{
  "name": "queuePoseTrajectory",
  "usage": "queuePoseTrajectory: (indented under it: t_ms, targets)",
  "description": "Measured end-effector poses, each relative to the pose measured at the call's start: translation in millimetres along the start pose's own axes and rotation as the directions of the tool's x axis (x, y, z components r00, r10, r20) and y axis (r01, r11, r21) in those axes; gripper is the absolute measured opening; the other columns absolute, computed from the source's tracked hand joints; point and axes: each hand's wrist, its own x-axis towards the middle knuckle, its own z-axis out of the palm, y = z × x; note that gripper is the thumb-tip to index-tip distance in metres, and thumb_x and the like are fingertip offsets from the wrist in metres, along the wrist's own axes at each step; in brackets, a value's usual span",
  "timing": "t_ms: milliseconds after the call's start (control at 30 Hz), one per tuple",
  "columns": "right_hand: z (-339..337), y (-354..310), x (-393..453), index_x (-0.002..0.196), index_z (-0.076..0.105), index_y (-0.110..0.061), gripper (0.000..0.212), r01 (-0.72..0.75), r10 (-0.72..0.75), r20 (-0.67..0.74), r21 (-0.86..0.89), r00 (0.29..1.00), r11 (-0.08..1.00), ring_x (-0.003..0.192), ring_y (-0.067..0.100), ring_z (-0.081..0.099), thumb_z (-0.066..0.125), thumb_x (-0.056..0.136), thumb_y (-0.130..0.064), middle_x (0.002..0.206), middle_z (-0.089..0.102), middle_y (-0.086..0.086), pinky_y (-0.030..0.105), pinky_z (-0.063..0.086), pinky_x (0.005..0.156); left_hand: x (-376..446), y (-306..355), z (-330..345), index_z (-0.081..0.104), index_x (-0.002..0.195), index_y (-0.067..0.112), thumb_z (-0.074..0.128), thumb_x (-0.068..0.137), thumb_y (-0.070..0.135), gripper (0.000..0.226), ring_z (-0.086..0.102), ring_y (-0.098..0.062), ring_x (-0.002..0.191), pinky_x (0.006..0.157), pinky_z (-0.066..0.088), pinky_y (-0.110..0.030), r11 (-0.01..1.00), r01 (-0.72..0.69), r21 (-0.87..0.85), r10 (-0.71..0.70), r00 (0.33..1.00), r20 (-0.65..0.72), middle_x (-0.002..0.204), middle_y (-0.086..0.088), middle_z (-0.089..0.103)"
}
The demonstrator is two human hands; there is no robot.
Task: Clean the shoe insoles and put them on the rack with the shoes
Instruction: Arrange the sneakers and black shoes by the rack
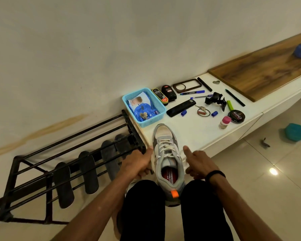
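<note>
Your left hand (137,164) clutches something hidden; your right hand (196,164) hangs relaxed beside the sneaker (167,160). Light, soft-sided: take its heel collar.

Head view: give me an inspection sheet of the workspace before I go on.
Surface: white ledge, shoe's toe on it.
Job's things: shoe, red insole inside; four insoles on rack.
Clutter: basket, polish tin, pens, keys.
Grippers: left hand and right hand beside shoe; grip unclear.
Cables: nothing seen.
Surroundings: wall, tiled floor, teal lid.
</note>
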Motion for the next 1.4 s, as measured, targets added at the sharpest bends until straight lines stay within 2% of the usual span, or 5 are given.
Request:
queuePoseTrajectory:
  t_ms: [633, 800, 967, 1267, 1400]
  targets:
    - [3.0, -6.5, -35.7, 0.105, 0.058, -0.004, 0.021, -0.005, 0.146, -0.04, 0.954, 0.988, 0.3, 0.076, 0.025, 0.066, 0.047, 0.094, 0.011, 0.073, 0.065, 0.013, 0.043, 0.057, 0.075, -11.0, -2.6, 30.2, 0.058, 0.112, 0.018, 0.056, 0.104, 0.031, 0.016, 0.077, -0.022, 0.08, 0.072, 0.065, -0.042, 0.577, -0.055, -0.815, -0.138, 0.977, -0.164, 0.1, -0.009, 0.076]
    - [14.0, -10.7, -53.1, 0.088, 0.075, -0.025, 0.011, 0.507, -0.441, -0.287, 0.222, 0.851, 0.833, 0.073, 0.006, 0.057, 0.071, 0.087, -0.014, 0.086, 0.067, -0.005, 0.021, 0.049, 0.069, -16.9, -1.2, 24.6, 0.058, 0.108, 0.016, 0.054, 0.106, 0.027, 0.012, 0.077, -0.016, 0.074, 0.061, 0.06, -0.03, 0.497, -0.064, -0.865, -0.092, 0.988, -0.125, 0.092, -0.009, 0.079]
    - [35.7, -8.5, -44.1, 0.095, 0.066, -0.024, 0.016, 0.514, -0.664, -0.014, -0.62, 0.748, 0.592, 0.086, 0.017, 0.043, 0.072, 0.087, -0.035, 0.094, 0.043, -0.002, 0.027, 0.034, 0.066, -17.5, -5.4, 23.1, 0.058, 0.11, 0.015, 0.056, 0.105, 0.026, 0.013, 0.078, -0.018, 0.076, 0.068, 0.064, -0.037, 0.474, -0.075, -0.878, -0.055, 0.992, -0.115, 0.091, -0.009, 0.078]
    - [50.9, -24.7, -59.1, 0.09, 0.071, -0.01, 0.012, 0.678, -0.833, -0.004, -0.579, 0.553, 0.453, 0.081, 0.02, 0.06, 0.075, 0.084, -0.019, 0.093, 0.065, 0.011, 0.028, 0.053, 0.066, -22.4, -13.6, 16.9, 0.054, 0.113, 0.019, 0.048, 0.108, 0.028, 0.012, 0.077, -0.017, 0.086, 0.071, 0.062, -0.041, 0.405, 0.014, -0.914, 0.027, 0.999, 0.027, 0.091, -0.005, 0.08]
    - [38.3, -34.1, -64.8, 0.097, 0.073, -0.018, 0.011, 0.608, -0.703, -0.12, -0.415, 0.701, 0.677, 0.085, 0.017, 0.062, 0.068, 0.089, -0.024, 0.094, 0.064, -0.001, 0.014, 0.042, 0.07, -30.9, -8.0, -0.2, 0.053, 0.114, 0.018, 0.047, 0.108, 0.028, 0.013, 0.077, -0.017, 0.084, 0.067, 0.061, -0.037, 0.45, 0.027, -0.892, 0.033, 0.998, 0.047, 0.09, -0.005, 0.08]
